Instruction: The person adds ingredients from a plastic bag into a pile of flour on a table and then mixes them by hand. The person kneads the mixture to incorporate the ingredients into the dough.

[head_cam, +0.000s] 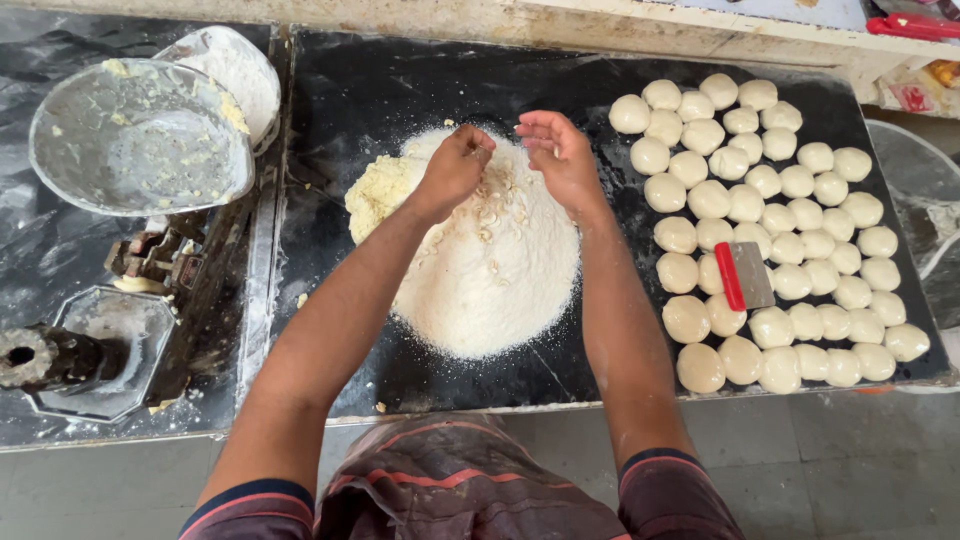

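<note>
Left grip (pixel 455 165) pinched on crumbs | right grip (pixel 560 155) loosely spread, holding nothing | both over flour (pixel 490 260) mid-tabletop (pixel 340 110) | I judge flour could scatter onto dough balls (pixel 770 230) if I rub hard

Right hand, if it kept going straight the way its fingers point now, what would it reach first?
The right hand points up and slightly left, over the flour mound's far edge. Past that lies bare black worktop, then probably the pale ledge at the back; height above the flour is unclear.
</note>
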